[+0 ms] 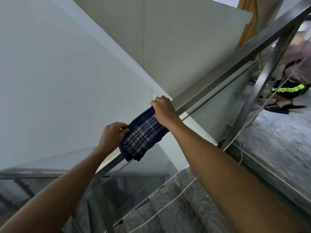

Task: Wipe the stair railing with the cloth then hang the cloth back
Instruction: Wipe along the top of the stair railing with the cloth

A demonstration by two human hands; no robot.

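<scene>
Both bare forearms filled the bottom of the shot, reaching up to the brushed-steel square stair railing (pixel 218 76) that ran diagonally from lower left to upper right. Draped over the rail's top edge, about midway along what was visible, sat the navy-and-cream plaid cotton cloth (pixel 143 135), folded into a few layers with its loose ends hanging off the lower side.

Left hand (pixel 111 135) had its fingers curled in, pinching the cloth's lower-left edge. Right hand (pixel 164 111) was clamped over the upper end, fingers wrapped round cloth and rail together.

Handling-wise I'd guess it was light, floppy and not fragile at all. Only catch: smooth steel gives thin fabric next to no bite, so it'd probably slide or bunch if you just pushed from one end. Gripping both ends like that looked like the sensible hold, since it kept the layers flat against the metal.

Under the rail there was a clear glass panel (pixel 134 179), with grey marbled stone steps (pixel 176 207) behind it.
</scene>
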